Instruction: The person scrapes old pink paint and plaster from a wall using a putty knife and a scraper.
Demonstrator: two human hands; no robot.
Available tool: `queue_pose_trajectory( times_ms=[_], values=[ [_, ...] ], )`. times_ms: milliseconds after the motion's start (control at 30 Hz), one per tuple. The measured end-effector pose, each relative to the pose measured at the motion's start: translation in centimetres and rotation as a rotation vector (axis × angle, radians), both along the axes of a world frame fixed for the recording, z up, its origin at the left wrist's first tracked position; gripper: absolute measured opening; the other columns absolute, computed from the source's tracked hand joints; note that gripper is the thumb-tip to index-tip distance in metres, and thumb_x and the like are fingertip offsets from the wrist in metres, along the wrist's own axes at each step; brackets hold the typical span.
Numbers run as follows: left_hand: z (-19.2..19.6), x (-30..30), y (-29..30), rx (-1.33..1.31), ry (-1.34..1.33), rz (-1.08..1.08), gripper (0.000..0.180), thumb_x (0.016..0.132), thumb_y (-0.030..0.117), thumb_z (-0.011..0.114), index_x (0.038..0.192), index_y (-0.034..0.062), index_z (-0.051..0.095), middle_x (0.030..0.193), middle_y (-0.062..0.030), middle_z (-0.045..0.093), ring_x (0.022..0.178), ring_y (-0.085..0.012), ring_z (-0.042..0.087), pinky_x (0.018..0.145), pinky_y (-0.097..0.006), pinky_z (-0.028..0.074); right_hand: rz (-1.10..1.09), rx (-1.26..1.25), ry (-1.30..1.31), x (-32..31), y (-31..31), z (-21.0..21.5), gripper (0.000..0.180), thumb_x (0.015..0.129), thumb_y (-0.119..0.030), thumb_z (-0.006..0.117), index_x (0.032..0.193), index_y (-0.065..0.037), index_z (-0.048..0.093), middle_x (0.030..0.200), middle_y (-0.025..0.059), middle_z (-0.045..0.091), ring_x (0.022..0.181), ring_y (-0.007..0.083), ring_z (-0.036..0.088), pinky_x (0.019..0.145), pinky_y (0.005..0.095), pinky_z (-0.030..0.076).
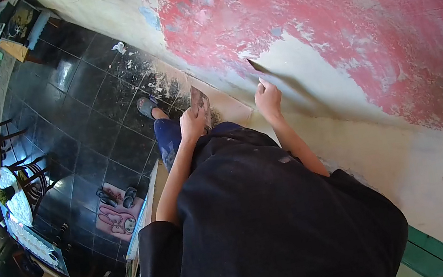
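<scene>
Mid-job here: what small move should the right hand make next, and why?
I'd probably bring the right hand's flat blade to the ragged edge of the pale patch: its tip points toward the wall near there, and patchy pink paint borders that edge.

I wear a loose black top, its cloth wrinkled across the front, with a small pale smudge near the lower edge (dust or paint, I can't tell which). Its wide left sleeve and right sleeve are the same plain black. Below them my forearms are bare, and so are my left hand and right hand. My trousers are dark blue, marked with lighter smears, above a grey, round-toed shoe.
</scene>
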State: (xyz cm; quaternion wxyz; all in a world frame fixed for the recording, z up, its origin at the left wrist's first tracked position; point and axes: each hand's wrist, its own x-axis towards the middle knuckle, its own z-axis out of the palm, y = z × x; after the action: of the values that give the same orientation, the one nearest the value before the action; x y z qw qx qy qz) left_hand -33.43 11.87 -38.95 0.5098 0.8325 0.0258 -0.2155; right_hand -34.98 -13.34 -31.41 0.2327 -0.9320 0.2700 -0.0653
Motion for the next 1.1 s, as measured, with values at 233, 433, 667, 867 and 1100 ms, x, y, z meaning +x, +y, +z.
queue_pose_trajectory(
  times_ms=[233,433,667,867,1100],
  values=[
    [0.4,-0.1,0.1,-0.019,-0.005,0.028,0.038,0.090,0.032,0.061,0.094,-0.0052,0.068,0.087,-0.0295,0.068,0.087,-0.0474,0.067,0.077,-0.051,0.053,-0.037,0.050,0.046,0.8,0.9,0.1,0.037,0.094,-0.017,0.051,0.119,0.003,0.070,0.111,0.0282,0.069,0.108,0.0425,0.066,0.098,0.0453,0.051],
    [0.3,0.0,0.4,-0.011,0.002,0.018,0.037,0.090,0.031,0.061,0.095,-0.0054,0.068,0.088,-0.0297,0.068,0.090,-0.0476,0.067,0.078,-0.051,0.053,-0.040,0.029,0.020,1.8,1.3,-1.1,0.036,0.092,-0.015,0.053,0.117,0.004,0.071,0.107,0.0295,0.069,0.102,0.0443,0.067,0.094,0.0484,0.052],
    [0.3,-0.1,0.5,-0.008,-0.009,-0.012,0.038,0.091,0.032,0.060,0.093,-0.0053,0.068,0.088,-0.0297,0.067,0.089,-0.0480,0.066,0.078,-0.051,0.053,-0.061,0.056,-0.021,1.0,0.2,-0.6,0.034,0.092,-0.015,0.054,0.115,0.002,0.072,0.106,0.0285,0.070,0.103,0.0443,0.066,0.093,0.0491,0.051],
    [0.7,-0.3,0.5,-0.036,0.050,-0.008,0.038,0.090,0.032,0.061,0.092,-0.0053,0.068,0.087,-0.0295,0.067,0.088,-0.0477,0.067,0.077,-0.051,0.053,-0.051,0.049,0.103,1.2,0.8,-0.5,0.038,0.092,-0.019,0.051,0.117,0.001,0.071,0.111,0.0257,0.070,0.108,0.0397,0.067,0.098,0.0432,0.051],
    [-0.2,-0.3,0.2,-0.002,0.000,0.003,0.040,0.090,0.034,0.061,0.094,-0.0052,0.068,0.087,-0.0287,0.069,0.089,-0.0472,0.067,0.078,-0.051,0.053,-0.040,0.065,0.065,0.8,0.0,-1.8,0.035,0.093,-0.017,0.052,0.116,0.001,0.072,0.109,0.0268,0.070,0.107,0.0435,0.066,0.097,0.0484,0.050]
  ],
)
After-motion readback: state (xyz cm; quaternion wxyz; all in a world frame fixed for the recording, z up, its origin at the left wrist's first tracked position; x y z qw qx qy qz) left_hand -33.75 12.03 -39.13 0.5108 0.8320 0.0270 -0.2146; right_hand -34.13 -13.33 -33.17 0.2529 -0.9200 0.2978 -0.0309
